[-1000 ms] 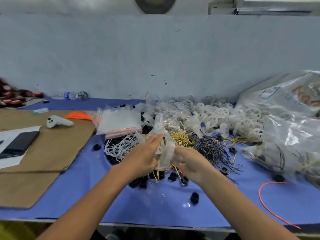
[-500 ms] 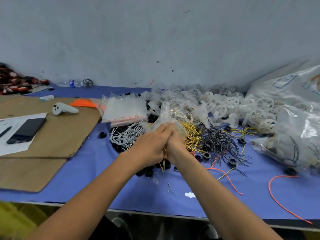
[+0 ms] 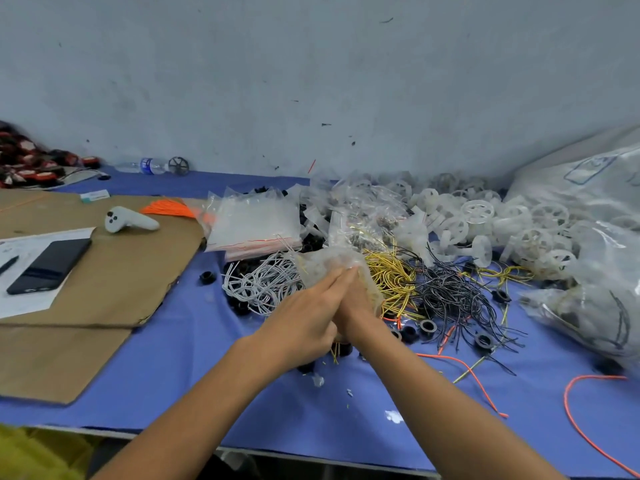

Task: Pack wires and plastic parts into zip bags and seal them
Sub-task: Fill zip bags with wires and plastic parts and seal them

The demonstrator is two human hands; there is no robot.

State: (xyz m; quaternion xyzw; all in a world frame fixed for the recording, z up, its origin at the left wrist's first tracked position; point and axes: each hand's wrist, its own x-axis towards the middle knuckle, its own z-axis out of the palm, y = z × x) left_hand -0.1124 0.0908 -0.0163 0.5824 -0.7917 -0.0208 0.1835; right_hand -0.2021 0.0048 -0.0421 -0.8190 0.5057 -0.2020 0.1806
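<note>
left hand [image 3: 304, 320] flat, fingers straight, pressing zip bag [image 3: 323, 265] against right hand [image 3: 358, 306] | right grip: cannot tell, fingers partly hidden | bag between 2 palms, above white wires [image 3: 259, 285] and yellow wires [image 3: 391, 282] on blue table [image 3: 194, 368]

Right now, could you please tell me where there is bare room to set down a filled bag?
Bare blue cloth lies between the cardboard and the left hand, running to the front edge; another patch lies between the two orange wires. Beyond the right hand it is crowded: white wires, yellow wires, black wires, plastic wheels.
</note>
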